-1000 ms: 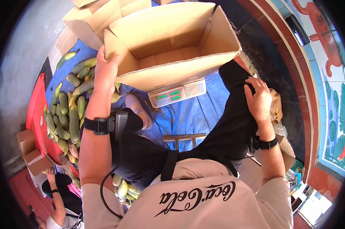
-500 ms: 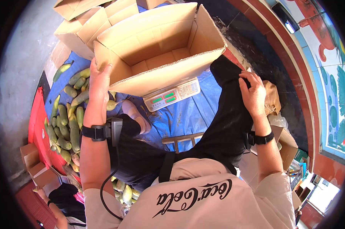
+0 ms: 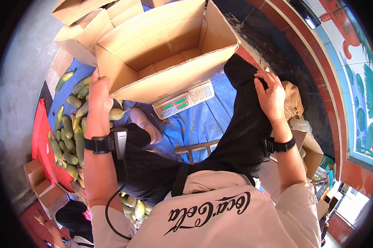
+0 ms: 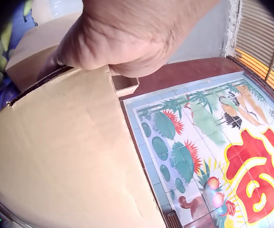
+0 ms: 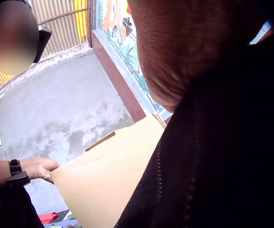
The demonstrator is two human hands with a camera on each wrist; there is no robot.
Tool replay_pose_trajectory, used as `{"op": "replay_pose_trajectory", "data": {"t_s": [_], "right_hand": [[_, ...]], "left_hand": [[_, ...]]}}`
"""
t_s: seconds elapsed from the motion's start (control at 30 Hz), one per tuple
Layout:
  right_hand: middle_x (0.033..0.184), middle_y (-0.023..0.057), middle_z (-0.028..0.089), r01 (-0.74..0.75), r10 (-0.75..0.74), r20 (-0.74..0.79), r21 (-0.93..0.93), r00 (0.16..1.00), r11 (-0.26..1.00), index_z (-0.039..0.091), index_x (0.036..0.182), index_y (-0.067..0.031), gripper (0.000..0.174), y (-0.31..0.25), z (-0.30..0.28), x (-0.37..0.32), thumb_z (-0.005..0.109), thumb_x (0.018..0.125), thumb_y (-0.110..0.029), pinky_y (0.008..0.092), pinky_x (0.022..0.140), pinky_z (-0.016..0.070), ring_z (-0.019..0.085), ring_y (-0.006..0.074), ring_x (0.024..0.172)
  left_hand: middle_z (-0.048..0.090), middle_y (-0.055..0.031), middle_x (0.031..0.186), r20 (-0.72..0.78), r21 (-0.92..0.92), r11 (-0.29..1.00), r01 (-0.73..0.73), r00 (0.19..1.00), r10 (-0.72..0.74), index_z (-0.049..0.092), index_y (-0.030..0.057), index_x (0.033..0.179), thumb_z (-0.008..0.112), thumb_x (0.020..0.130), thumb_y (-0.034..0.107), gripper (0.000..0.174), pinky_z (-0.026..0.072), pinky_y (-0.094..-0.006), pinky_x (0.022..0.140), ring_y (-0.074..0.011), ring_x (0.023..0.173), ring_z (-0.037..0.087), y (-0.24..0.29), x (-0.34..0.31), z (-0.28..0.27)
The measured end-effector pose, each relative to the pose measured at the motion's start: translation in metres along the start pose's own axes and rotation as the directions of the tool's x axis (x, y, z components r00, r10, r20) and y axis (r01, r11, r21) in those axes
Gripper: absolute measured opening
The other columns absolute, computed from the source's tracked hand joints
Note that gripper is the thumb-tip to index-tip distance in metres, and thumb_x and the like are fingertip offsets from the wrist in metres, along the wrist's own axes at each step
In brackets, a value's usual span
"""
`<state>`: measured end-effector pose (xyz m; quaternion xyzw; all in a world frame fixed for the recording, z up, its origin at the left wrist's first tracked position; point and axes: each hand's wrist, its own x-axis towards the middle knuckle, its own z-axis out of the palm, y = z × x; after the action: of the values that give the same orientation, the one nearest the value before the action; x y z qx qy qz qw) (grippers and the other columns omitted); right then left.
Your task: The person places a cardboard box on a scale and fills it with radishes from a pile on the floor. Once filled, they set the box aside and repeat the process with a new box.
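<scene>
An open, empty cardboard box [image 3: 176, 80] stands over a digital scale [image 3: 183, 100] whose green readouts are lit. My left hand [image 3: 99, 94] grips the near left corner of the box, thumb and fingers around its wall. In the left wrist view the left hand [image 4: 127, 38] lies over the top edge of the cardboard, which hides the fingertips. My right hand [image 3: 271, 96] rests on the right knee, fingers loosely bent and holding nothing. Dark trouser cloth [image 5: 213, 142] fills much of the right wrist view.
Many green gourd-like vegetables [image 3: 68, 132] lie left on a blue tarp [image 3: 194, 130]. More open cartons [image 3: 85, 35] stand behind the box. A brown paper bag [image 3: 293, 99] is beyond the right knee. Another person's arm [image 3: 52, 231] shows at lower left.
The head view has shifted, so the box, scale and both hands appear farther left. The left hand keeps its grip on the box; the right hand stays on the knee.
</scene>
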<state>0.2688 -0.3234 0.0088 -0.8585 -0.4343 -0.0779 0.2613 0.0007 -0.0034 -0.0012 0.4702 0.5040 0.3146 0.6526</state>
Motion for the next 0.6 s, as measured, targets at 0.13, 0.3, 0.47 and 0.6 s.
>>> {"op": "replay_pose_trajectory", "data": {"t_s": [0.13, 0.3, 0.47, 0.6], "right_hand": [[0.094, 0.0091, 0.066, -0.098, 0.098, 0.009, 0.092, 0.995, 0.991, 0.065, 0.093, -0.0033, 0.014, 0.005, 0.000, -0.001, 0.063, 0.082, -0.011, 0.0313, 0.081, 0.0471, 0.062, 0.0235, 0.089], [0.085, 0.0058, 0.064, -0.462, 0.489, 0.124, 0.584, 0.864, 0.668, 0.065, 0.100, -0.0004, 0.022, 0.048, 0.000, -0.010, 0.056, 0.090, -0.018, 0.0234, 0.076, 0.0444, 0.056, 0.0095, 0.084], [0.082, 0.0110, 0.068, -0.703, 0.683, 0.195, 0.323, 0.704, 0.633, 0.067, 0.096, -0.0010, 0.028, 0.142, 0.015, -0.083, 0.056, 0.088, -0.026, 0.0317, 0.071, 0.0474, 0.062, 0.0191, 0.077], [0.087, 0.0177, 0.067, -0.678, 0.678, 0.185, -0.070, 0.712, 0.732, 0.068, 0.093, -0.0028, 0.029, 0.227, 0.042, -0.196, 0.057, 0.083, -0.028, 0.0393, 0.079, 0.0493, 0.065, 0.0302, 0.085]], "left_hand": [[0.052, -0.0129, 0.124, 0.006, -0.017, 0.999, 0.031, 1.000, -0.031, 0.035, 0.0074, 0.137, 0.036, 0.079, -0.005, 0.059, 0.0490, -0.0463, 0.088, -0.0274, 0.109, 0.055, 0.004, -0.003, 0.003], [0.051, -0.0106, 0.126, 0.014, 0.009, 1.000, 0.028, 1.000, -0.028, 0.035, 0.0072, 0.136, 0.038, 0.079, -0.003, 0.059, 0.0470, -0.0463, 0.090, -0.0278, 0.112, 0.053, -0.003, 0.004, -0.007], [0.053, -0.0095, 0.123, 0.034, 0.072, 0.997, -0.034, 0.999, 0.032, 0.039, 0.0077, 0.133, 0.044, 0.084, 0.005, 0.050, 0.0468, -0.0434, 0.089, -0.0256, 0.110, 0.054, -0.016, 0.019, -0.026], [0.052, -0.0096, 0.124, 0.085, 0.093, 0.995, -0.042, 0.996, 0.034, 0.038, 0.0080, 0.134, 0.053, 0.089, 0.022, 0.050, 0.0436, -0.0407, 0.092, -0.0235, 0.112, 0.051, -0.008, 0.025, -0.030]]}}
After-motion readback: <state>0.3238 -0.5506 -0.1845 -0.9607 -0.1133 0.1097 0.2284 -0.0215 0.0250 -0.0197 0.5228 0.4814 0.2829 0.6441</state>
